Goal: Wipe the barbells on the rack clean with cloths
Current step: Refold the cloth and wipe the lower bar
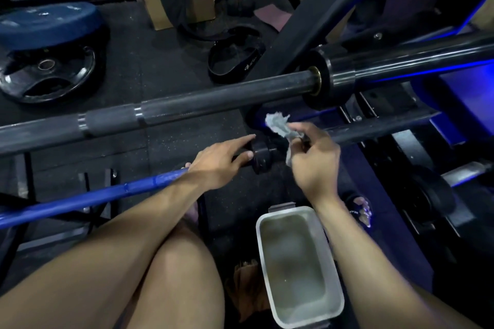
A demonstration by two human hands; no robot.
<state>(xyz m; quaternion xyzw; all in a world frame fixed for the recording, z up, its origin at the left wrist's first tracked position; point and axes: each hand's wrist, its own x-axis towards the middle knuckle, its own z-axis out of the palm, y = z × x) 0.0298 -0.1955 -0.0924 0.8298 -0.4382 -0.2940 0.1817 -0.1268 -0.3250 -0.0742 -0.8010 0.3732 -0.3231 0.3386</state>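
My right hand [314, 165] pinched a small grey cloth [280, 127] between thumb and curled fingers; the cloth's crumpled upper end stood up above the fingertips and a thin tail hung down beside the palm. The cloth sat just above and to the right of the blue bar's black collar [263, 155], apart from it as far as I could tell. My left hand [222, 161] lay on the blue bar [107, 193] near that collar, the forefinger stretched straight toward the collar and the thumb hooked under the shaft; whether the other fingers closed round the bar I could not tell. The blue bar ran from the lower left up to the collar at centre, its paint scuffed in places. Above it the black bar [203, 99] crossed the view from left to right, matt and knurled with bright ring marks, ending in a brass bushing and a thick glossy sleeve [401, 64] at upper right. A grey rectangular tub [335, 270] of cloudy water stood on the floor below my right forearm, beside my knee. Black weight plates [48, 75] and a belt [235, 61] lay on the floor behind the bars.
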